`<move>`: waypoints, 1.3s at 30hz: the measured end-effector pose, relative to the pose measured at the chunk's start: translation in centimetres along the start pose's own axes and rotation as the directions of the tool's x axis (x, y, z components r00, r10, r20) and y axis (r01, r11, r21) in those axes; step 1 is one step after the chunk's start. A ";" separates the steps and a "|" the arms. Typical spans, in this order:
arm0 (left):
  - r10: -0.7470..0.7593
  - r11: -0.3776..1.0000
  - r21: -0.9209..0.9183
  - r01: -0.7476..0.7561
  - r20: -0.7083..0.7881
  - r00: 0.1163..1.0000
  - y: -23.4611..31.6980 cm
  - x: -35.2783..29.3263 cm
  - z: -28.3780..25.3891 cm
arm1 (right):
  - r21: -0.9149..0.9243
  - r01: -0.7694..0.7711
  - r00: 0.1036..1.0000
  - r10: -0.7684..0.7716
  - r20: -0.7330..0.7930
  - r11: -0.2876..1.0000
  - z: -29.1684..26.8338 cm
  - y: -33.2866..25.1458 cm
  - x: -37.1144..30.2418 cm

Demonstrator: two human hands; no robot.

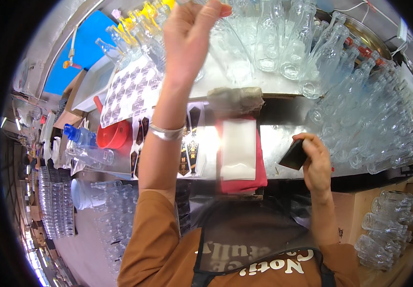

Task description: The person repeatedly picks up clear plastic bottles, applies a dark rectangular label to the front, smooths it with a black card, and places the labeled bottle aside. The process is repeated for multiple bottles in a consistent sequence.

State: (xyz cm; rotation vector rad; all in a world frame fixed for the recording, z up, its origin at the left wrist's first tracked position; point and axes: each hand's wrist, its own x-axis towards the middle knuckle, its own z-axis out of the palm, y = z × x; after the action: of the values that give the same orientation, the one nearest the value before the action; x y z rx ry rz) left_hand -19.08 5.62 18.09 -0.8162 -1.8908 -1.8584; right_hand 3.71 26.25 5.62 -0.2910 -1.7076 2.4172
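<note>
Right hand [317,165] curled around dark block [292,156], left hand [190,36] raised at clear bottle [236,55], its grip unclear.

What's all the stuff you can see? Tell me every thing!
Bottles: many, clear, back, right, left and in box
Box: one, brown, lower right
Block: one, dark, in right hand
Bench: one, silver, middle
Rag: one, greyish, middle
Pad: one, white, on cloth
Cloth: one, pinkish-red, under pad
Scoop: one, red, left
Labels: several, black, left of pad
Tray: one, white, upper left
Bucket: one, white, lower left
Panel: one, blue, upper left
Far-left clutter: too small to tell
Shirt: one, brown, on person
Right hand: one, bare, holding block
Left hand: one, bare, top, grip unclear
</note>
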 end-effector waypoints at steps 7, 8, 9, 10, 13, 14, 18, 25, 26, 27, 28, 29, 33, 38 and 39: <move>-0.417 0.633 -0.562 0.533 0.332 0.846 1.1 -7.3 0.6 | 0.027 -0.141 0.727 0.085 0.682 0.990 5.7 0.6 4.3; -0.459 0.654 -0.547 0.522 0.263 0.849 0.5 -8.7 0.8 | -0.078 -0.158 0.739 0.170 0.651 0.984 7.0 0.4 3.8; -0.491 0.671 -0.534 0.514 0.199 0.848 -0.1 -9.8 1.0 | -0.056 -0.154 0.732 0.152 0.664 0.987 6.7 1.9 3.7; -0.463 0.796 -0.396 0.458 0.089 0.882 -0.5 -11.1 0.7 | -0.025 -0.175 0.763 0.152 0.628 0.984 6.5 2.9 3.3; -0.366 0.930 -0.003 0.367 -0.060 0.929 0.1 -16.4 -1.2 | -0.125 -0.194 0.841 0.231 0.490 0.973 5.5 4.1 2.8; -0.392 0.912 0.128 0.390 -0.010 0.920 0.4 -18.6 -2.0 | -0.191 -0.195 0.862 0.261 0.434 0.962 5.3 4.1 2.7; -0.408 0.872 0.344 0.347 0.123 0.905 0.5 -24.4 -1.5 | -0.509 -0.026 0.881 0.259 0.395 0.861 4.5 6.7 3.7; -0.397 0.880 0.319 0.352 0.087 0.914 0.8 -25.4 -0.7 | -0.704 0.225 0.965 -0.056 0.255 0.674 5.2 4.8 1.0; -0.391 0.881 0.317 0.352 0.067 0.918 0.6 -25.7 -0.6 | -0.661 0.193 0.955 0.015 0.295 0.725 4.6 5.4 0.6; -0.385 0.883 0.312 0.350 0.054 0.922 0.5 -25.9 -0.5 | -0.634 0.201 0.954 -0.003 0.300 0.747 4.5 5.8 0.3; -0.398 0.883 0.294 0.367 0.055 0.916 0.5 -25.9 -0.3 | -0.605 0.210 0.952 -0.020 0.305 0.768 4.5 6.2 0.1; -0.413 0.881 0.275 0.384 0.055 0.909 0.6 -25.7 -0.2 | -0.576 0.218 0.950 -0.035 0.311 0.788 4.5 6.5 0.0; -0.266 0.869 0.453 0.202 0.083 0.960 0.0 -27.4 -2.3 | -0.476 0.060 0.962 0.076 0.261 0.877 4.0 6.2 -0.5; -0.223 0.489 0.872 0.017 0.106 0.969 -1.5 -33.1 -10.4 | -0.402 -0.031 0.976 0.115 0.184 0.915 1.3 6.0 -0.8; -0.259 0.436 0.900 -0.011 0.138 0.956 -2.2 -34.8 -11.6 | -0.404 -0.022 0.975 0.109 0.194 0.914 1.1 6.1 -0.8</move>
State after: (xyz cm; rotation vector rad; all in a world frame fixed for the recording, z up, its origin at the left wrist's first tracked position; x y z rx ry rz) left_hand 4.61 -10.89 -4.68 -0.5149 -2.7060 -0.4984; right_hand 4.02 23.03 0.33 -0.1428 -2.3252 2.1868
